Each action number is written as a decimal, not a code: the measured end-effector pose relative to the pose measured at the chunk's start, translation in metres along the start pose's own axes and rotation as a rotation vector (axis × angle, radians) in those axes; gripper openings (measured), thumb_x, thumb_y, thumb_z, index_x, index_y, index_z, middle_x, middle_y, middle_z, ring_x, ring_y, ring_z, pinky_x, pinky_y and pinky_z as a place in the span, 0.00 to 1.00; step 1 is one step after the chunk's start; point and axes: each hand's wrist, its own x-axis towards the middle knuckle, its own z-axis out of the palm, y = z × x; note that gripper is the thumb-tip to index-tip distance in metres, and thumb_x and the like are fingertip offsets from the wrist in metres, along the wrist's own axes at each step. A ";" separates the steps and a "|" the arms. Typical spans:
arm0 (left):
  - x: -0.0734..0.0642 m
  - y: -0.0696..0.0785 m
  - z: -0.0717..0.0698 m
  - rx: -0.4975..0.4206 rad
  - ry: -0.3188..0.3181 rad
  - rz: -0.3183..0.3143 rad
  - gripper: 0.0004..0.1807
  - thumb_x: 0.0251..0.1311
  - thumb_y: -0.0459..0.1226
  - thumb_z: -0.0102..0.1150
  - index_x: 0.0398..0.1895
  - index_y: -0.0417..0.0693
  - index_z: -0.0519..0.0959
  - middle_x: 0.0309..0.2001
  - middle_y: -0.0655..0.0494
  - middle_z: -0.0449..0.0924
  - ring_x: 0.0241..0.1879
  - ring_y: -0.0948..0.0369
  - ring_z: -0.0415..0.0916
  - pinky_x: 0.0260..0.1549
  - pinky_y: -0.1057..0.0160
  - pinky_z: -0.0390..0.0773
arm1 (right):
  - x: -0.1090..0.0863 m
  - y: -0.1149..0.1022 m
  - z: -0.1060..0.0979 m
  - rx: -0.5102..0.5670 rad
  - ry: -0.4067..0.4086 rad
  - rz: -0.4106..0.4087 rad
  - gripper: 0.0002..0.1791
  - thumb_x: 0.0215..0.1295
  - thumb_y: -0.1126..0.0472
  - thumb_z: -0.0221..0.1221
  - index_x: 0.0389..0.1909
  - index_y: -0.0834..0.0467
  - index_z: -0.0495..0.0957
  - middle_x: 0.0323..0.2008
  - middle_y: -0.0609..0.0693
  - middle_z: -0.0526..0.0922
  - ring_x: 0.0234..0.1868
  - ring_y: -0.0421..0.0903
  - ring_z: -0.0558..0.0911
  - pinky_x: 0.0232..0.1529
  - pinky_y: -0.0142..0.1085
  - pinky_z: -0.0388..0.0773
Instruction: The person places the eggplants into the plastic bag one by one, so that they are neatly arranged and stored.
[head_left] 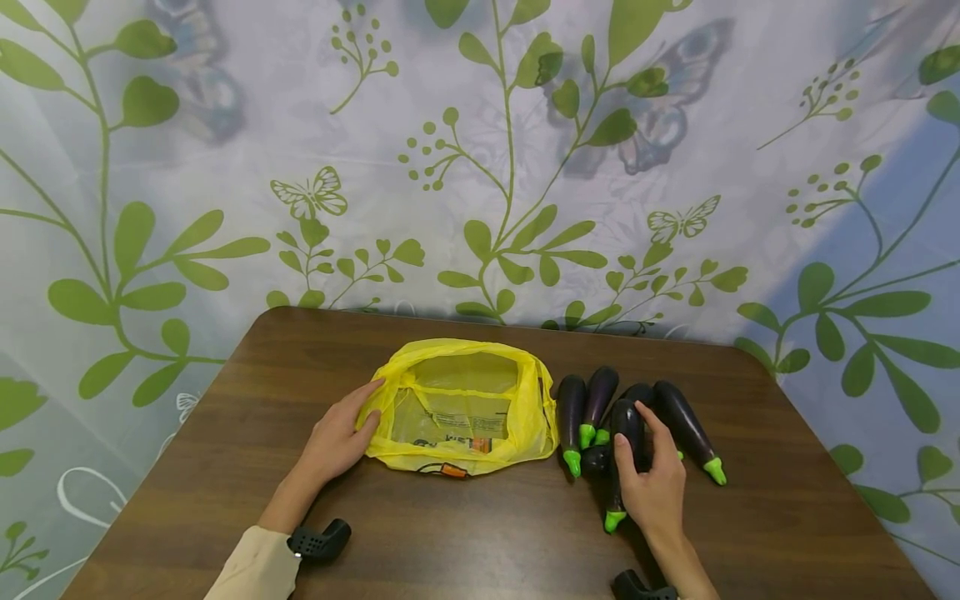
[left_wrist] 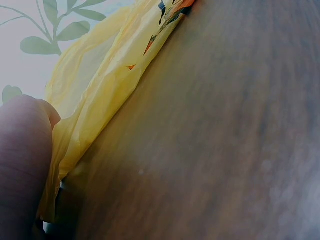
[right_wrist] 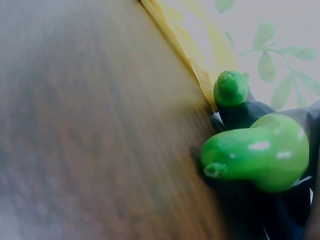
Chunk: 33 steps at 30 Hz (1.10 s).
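A yellow drawstring bag (head_left: 536, 417) lies on the table with its wide mouth held out, dark and orange print showing inside. My left hand (head_left: 337, 437) pinches its left rim; in the left wrist view the thumb (left_wrist: 25, 155) presses against the yellow film. To the right of the bag, my right hand (head_left: 656, 483) grips a dark purple eggplant (head_left: 626, 421) between thumb and fingers. Its green stem end (right_wrist: 270, 150) points toward me, large in the right wrist view. Several more eggplants (head_left: 572, 408) lie close around it, partly hidden by the hand.
The brown wooden table (head_left: 465, 533) has rounded far corners. Behind it hangs a pale cloth (head_left: 375, 250) printed with green leaves and butterflies. An orange cord stopper (head_left: 453, 471) sits at the bag's front edge. Each wrist wears a black mount (head_left: 322, 540).
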 end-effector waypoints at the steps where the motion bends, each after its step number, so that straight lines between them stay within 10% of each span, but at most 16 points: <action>1: 0.000 0.000 0.000 0.000 0.001 0.000 0.28 0.77 0.38 0.51 0.78 0.50 0.66 0.74 0.41 0.68 0.71 0.40 0.68 0.64 0.32 0.69 | 0.000 -0.001 0.000 0.000 -0.002 0.002 0.33 0.62 0.71 0.64 0.70 0.57 0.74 0.50 0.61 0.82 0.43 0.31 0.74 0.44 0.21 0.69; 20: 0.000 0.002 -0.001 -0.002 -0.001 -0.003 0.28 0.77 0.38 0.51 0.77 0.50 0.66 0.74 0.40 0.68 0.71 0.40 0.68 0.64 0.32 0.69 | 0.001 -0.007 0.002 0.019 -0.027 0.025 0.32 0.63 0.69 0.65 0.70 0.56 0.75 0.61 0.60 0.81 0.46 0.35 0.75 0.51 0.20 0.67; 33: 0.000 0.000 0.001 0.004 0.004 0.000 0.28 0.76 0.38 0.51 0.77 0.50 0.66 0.74 0.41 0.69 0.71 0.40 0.68 0.64 0.32 0.70 | 0.001 -0.012 0.004 0.021 0.017 0.066 0.32 0.65 0.70 0.64 0.70 0.55 0.74 0.49 0.58 0.83 0.40 0.30 0.74 0.41 0.25 0.69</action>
